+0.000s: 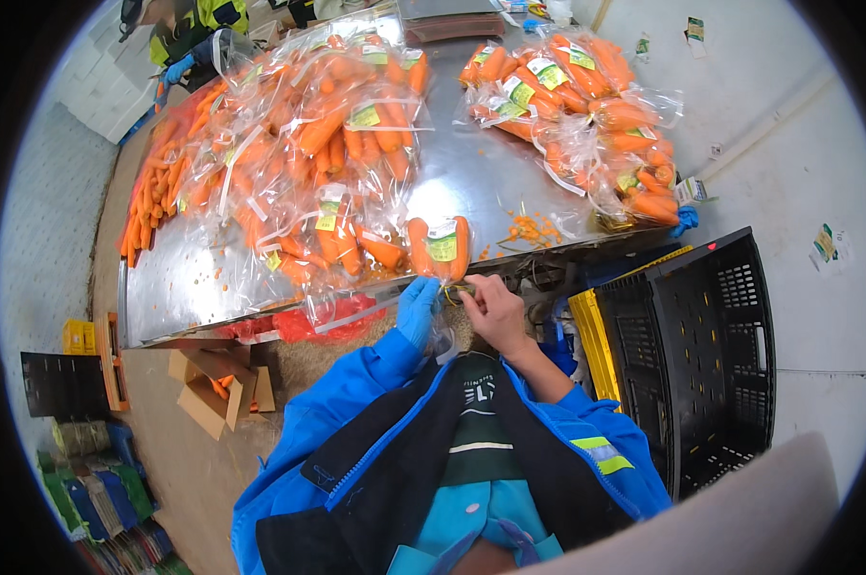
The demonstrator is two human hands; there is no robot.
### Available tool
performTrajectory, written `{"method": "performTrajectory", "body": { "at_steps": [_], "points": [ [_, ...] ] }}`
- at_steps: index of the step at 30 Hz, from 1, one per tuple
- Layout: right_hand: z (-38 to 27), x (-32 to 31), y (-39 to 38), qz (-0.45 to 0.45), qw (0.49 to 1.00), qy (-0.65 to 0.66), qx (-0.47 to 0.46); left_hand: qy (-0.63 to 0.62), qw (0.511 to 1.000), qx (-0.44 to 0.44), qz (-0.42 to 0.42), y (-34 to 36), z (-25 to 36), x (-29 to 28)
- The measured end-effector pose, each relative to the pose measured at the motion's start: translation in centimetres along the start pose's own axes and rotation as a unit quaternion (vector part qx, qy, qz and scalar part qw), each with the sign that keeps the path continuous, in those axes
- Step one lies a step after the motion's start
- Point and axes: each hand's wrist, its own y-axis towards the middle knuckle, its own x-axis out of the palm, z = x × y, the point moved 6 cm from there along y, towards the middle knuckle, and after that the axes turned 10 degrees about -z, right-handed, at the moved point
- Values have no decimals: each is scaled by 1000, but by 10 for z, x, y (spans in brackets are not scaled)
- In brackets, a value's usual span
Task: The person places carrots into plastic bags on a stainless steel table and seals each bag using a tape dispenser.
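Note:
A clear plastic bag of carrots (441,243) with a green and yellow label lies at the near edge of the metal table (337,308). My left hand (417,310), in a blue glove, is closed around the gathered neck of this bag. My right hand (491,309), bare, pinches at a thin yellowish tie (455,289) beside the neck. The loose end of the bag hangs below my fingers. Just left of it lie more bagged carrots (335,230).
Bagged carrots (567,81) are heaped at the right and across the left, with loose carrots (148,206) at the far left. Carrot scraps (531,230) dot the metal. Black crates (711,355) stand at my right, a cardboard box (213,395) below left. Another person's gloved hand (179,68) works far left.

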Motion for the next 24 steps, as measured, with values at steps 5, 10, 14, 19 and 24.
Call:
{"method": "performTrajectory", "body": {
  "at_steps": [5, 10, 14, 19, 24],
  "points": [
    [-9, 18, 6, -36, 993, -85, -70, 23, 999, -19, -30, -1, 7, 4],
    [17, 43, 3, -45, 986, 73, 141, 25, 996, 22, -83, 2, 0, 1],
    [34, 61, -8, -85, 870, 362, 325, 41, 995, -7, -87, 7, -3, -7],
    [-15, 36, 7, -29, 999, -20, 30, 69, 991, 11, -114, 12, 1, -14],
    [33, 57, -7, -37, 954, 155, 255, 60, 987, -28, -147, 12, -3, -2]
  ]
}}
